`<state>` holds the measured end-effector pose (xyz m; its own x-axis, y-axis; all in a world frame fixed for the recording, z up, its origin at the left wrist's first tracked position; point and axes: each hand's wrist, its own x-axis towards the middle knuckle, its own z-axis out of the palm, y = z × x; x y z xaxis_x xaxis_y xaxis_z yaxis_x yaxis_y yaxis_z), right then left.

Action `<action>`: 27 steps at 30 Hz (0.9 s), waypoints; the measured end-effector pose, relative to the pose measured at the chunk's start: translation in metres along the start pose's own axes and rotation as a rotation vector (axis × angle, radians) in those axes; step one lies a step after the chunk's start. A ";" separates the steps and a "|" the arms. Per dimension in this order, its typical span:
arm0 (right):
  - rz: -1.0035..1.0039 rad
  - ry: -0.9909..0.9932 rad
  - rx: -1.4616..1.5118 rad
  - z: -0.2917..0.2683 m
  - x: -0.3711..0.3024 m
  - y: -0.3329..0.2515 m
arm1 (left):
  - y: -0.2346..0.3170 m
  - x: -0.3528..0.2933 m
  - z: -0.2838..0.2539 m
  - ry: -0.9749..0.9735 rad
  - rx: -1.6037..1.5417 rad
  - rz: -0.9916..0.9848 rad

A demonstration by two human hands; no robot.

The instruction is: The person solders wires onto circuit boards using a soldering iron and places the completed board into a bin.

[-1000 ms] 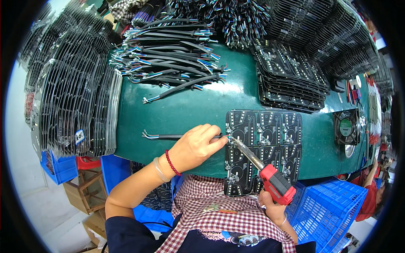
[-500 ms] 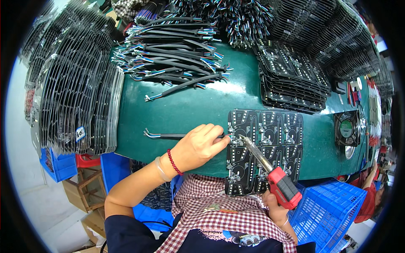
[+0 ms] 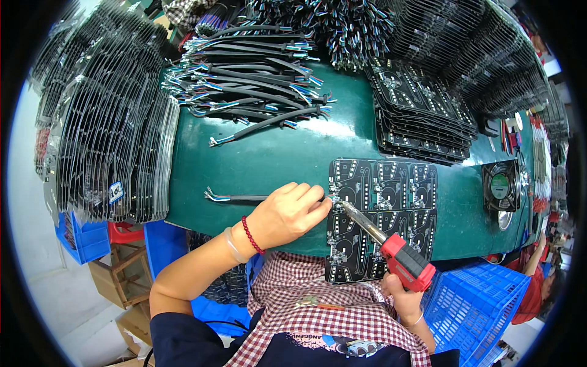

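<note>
Left fingers (image 3: 317, 212) pinch a black cable (image 3: 247, 199); right fingers (image 3: 394, 286) seem curled round a red soldering iron (image 3: 403, 260).

1. Black cable (image 3: 241, 199), wires splayed leftward, pinched in the left hand (image 3: 292, 211)
2. Red-and-black soldering iron (image 3: 387, 243), slanting up-left from the right hand (image 3: 403, 301)
3. Black six-section circuit board (image 3: 391, 210), flat, right of the left hand

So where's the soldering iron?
Head view, right of centre: the soldering iron is in the right hand, tip at the upper left of the black circuit panel.
</note>
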<state>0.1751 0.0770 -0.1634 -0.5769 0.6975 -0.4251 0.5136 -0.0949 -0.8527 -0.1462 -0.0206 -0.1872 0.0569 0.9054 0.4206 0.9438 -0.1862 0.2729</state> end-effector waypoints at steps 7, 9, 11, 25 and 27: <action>-0.073 0.034 0.096 -0.006 0.020 -0.020 | 0.002 0.001 0.001 0.002 0.043 0.020; 0.012 0.007 0.152 -0.008 0.024 -0.029 | 0.002 0.001 0.002 0.004 0.049 0.020; 0.056 0.008 0.242 -0.012 0.028 -0.037 | 0.002 0.000 0.002 0.006 0.054 0.022; -0.023 -0.022 0.298 -0.018 0.027 -0.032 | 0.002 0.002 0.000 -0.041 0.085 0.016; -0.029 -0.017 0.300 -0.017 0.027 -0.030 | 0.003 0.004 -0.004 -0.048 0.086 0.025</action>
<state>0.1549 0.1103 -0.1440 -0.6006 0.6908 -0.4025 0.2883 -0.2825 -0.9149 -0.1443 -0.0188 -0.1809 0.0948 0.9186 0.3837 0.9663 -0.1775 0.1863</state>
